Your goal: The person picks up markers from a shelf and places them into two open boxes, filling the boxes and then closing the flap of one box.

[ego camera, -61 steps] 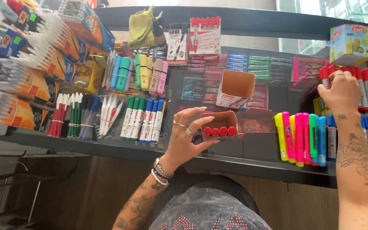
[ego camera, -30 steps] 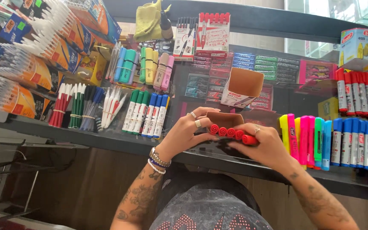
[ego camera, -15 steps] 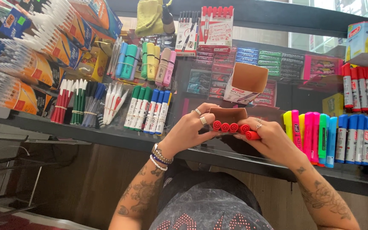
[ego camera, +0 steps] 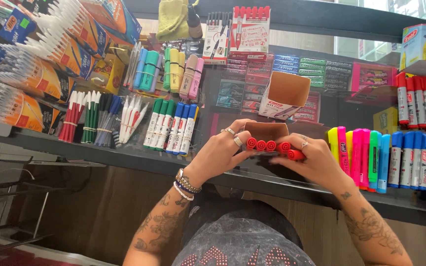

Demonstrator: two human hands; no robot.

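A small open cardboard box (ego camera: pixel 265 131) with a row of red-capped markers (ego camera: pixel 270 146) in it sits between both hands above the dark shelf edge (ego camera: pixel 124 156). My left hand (ego camera: pixel 221 153), with rings and bracelets, grips the box from the left. On the right, my right hand (ego camera: pixel 314 163) holds the box side and pinches one red marker (ego camera: pixel 296 155) lying at the end of the row.
An empty open cardboard box (ego camera: pixel 286 95) stands behind. Neon highlighters (ego camera: pixel 358 156) and blue markers (ego camera: pixel 417 161) stand at the right, red markers (ego camera: pixel 422 103) above them. Bundled pens (ego camera: pixel 92 118), green and blue markers (ego camera: pixel 171 125) and pen boxes (ego camera: pixel 35 59) fill the left.
My right hand came down from the red markers at the far right with one red marker and joined the box. The view has shifted slightly.
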